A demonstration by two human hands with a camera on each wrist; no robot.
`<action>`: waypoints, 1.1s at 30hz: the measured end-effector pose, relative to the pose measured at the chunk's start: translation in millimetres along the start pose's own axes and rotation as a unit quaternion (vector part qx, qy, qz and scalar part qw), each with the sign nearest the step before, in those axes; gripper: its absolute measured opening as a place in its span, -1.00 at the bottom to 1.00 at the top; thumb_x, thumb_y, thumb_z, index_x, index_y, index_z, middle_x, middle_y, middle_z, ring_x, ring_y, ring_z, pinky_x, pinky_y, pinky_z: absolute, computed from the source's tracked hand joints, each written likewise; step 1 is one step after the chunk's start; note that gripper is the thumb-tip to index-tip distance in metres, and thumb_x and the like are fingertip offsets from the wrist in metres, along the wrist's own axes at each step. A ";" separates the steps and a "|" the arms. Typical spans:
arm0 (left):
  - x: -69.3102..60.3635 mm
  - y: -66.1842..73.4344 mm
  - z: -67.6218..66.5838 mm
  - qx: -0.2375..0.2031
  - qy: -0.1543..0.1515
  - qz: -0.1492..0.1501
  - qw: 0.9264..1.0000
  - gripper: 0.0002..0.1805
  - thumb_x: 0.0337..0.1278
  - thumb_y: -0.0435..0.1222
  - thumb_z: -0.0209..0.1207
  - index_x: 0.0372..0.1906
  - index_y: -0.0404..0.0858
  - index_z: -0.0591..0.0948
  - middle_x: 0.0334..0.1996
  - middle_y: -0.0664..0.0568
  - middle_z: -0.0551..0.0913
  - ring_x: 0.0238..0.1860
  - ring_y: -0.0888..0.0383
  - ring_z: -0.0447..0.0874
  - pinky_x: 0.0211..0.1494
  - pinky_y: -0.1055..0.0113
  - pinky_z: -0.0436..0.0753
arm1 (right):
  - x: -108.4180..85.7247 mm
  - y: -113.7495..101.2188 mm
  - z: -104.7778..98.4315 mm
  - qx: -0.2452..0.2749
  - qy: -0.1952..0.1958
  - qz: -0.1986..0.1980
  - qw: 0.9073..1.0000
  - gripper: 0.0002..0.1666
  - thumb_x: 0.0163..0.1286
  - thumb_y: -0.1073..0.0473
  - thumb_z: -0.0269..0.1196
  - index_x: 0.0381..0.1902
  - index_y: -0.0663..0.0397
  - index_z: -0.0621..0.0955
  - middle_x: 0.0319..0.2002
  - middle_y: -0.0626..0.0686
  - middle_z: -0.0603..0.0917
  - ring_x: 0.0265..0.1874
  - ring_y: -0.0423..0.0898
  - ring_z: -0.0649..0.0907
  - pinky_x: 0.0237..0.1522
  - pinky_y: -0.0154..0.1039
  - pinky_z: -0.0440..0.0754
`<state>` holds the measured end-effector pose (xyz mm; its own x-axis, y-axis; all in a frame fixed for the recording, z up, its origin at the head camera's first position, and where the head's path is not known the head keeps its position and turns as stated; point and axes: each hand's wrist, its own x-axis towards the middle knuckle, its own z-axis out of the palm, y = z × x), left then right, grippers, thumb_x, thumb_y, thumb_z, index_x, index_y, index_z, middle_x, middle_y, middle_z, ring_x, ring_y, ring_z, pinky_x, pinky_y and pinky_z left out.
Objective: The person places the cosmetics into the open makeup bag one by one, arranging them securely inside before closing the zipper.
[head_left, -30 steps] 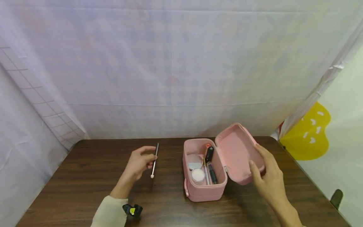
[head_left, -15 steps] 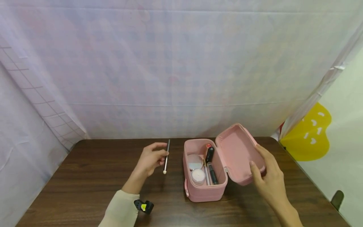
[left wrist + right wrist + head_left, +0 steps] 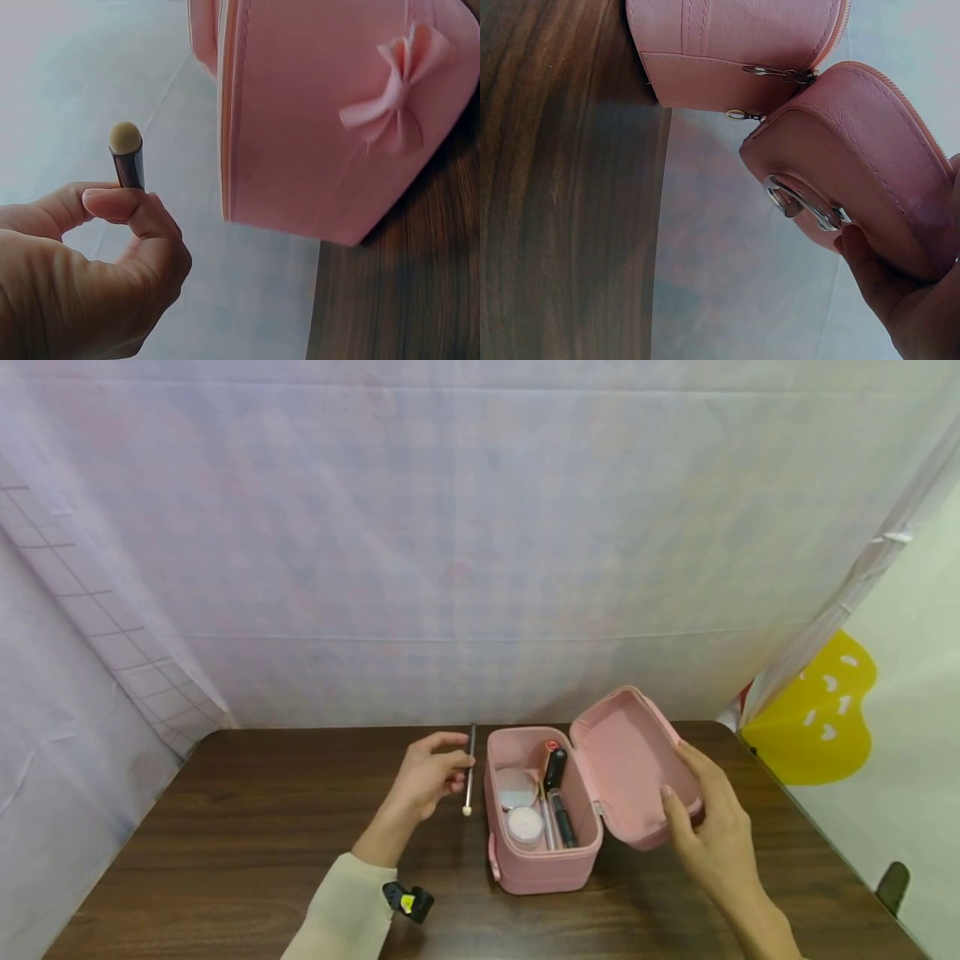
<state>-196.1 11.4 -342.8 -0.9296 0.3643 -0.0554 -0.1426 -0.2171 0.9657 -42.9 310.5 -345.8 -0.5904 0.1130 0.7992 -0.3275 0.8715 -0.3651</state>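
Head view: left hand point(image 3: 431, 777) has its grip pinched on a slim, dark-handled brush with a silvery lower part and small pale tip point(image 3: 469, 789). Brush is over the tabletop point(image 3: 262, 827), just left of an open pink box-shaped case point(image 3: 543, 870), dark end toward the far edge, pale tip toward the near edge. Middle of brush partly covered by fingers. Case sits slightly right of the tabletop's middle; its pink lid point(image 3: 633, 768) leans open toward the right edge. Right hand point(image 3: 708, 827) grips the lid's outer rim, thumb on the inside; other fingers mostly hidden behind. In case: silvery round compact point(image 3: 517, 789), clear jar with white top point(image 3: 524, 828), black tube point(image 3: 555, 768), a few slim sticks, partly overlapping. Near edge of tabletop cut off.

Left wrist: brush seen nearly end-on, tip up, apart from the case; handle hidden behind fingers. Pink bow point(image 3: 397, 94) on case wall. Case top cut off.

Right wrist: lid's outer face, silver-coloured metal handle point(image 3: 806, 202), zip pulls by the hinge side. Right hand largely cut off, dark; one digit against lid near handle.
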 end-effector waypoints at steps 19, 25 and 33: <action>4.7 -4.2 50.4 0.041 -0.009 0.010 0.999 -0.59 -0.07 -0.60 0.15 0.01 -0.49 0.53 -0.66 -0.02 0.46 -0.73 0.28 0.36 -0.70 0.52 0.41 | 0.7 0.4 1.0 0.000 0.008 -0.013 1.000 -0.37 0.18 0.32 0.22 0.26 0.23 0.45 0.22 0.21 0.48 0.21 -0.12 0.42 0.16 -0.55 0.23; 7.8 -7.8 65.1 0.051 -0.007 0.017 0.999 -0.61 -0.17 -0.60 0.12 -0.07 -0.50 0.56 -0.70 0.01 0.46 -0.75 0.28 0.36 -0.72 0.53 0.41 | 0.4 0.7 0.5 0.001 0.006 -0.009 1.000 -0.37 0.18 0.33 0.22 0.26 0.23 0.45 0.23 0.20 0.47 0.22 -0.12 0.41 0.18 -0.54 0.23; 10.8 -12.1 81.2 0.075 0.006 0.000 0.997 -0.65 -0.19 -0.60 0.16 -0.14 -0.50 0.56 -0.76 0.02 0.44 -0.80 0.30 0.34 -0.76 0.53 0.39 | -0.4 1.9 0.6 0.000 -0.004 -0.002 1.000 -0.34 0.17 0.33 0.23 0.28 0.23 0.43 0.24 0.19 0.46 0.22 -0.11 0.41 0.18 -0.54 0.22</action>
<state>-176.8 91.5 -334.5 -0.9342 0.3523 -0.0568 -0.0898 -0.0783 0.9929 -43.7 311.8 -347.1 -0.5948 0.1048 0.7970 -0.3299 0.8724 -0.3608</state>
